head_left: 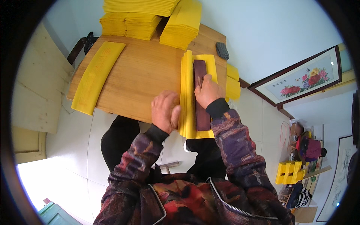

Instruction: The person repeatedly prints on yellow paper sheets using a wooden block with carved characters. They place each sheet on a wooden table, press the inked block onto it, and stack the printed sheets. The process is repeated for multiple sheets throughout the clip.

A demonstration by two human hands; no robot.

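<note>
A fanned stack of yellow paper sheets [189, 77] lies on the near right part of a wooden table [146, 71]. A long dark wooden block [201, 95] rests lengthwise on top of it. My right hand [207, 91] presses down on the middle of that block. My left hand [165, 111] is curled against the left edge of the stack at the table's near rim, fingers tucked at the sheets.
Another long yellow stack [96, 76] lies at the table's left edge. Tall piles of yellow paper [148, 18] fill the far side. A small dark block [222, 50] sits at the far right corner. A framed flower picture [300, 78] leans on the wall at right.
</note>
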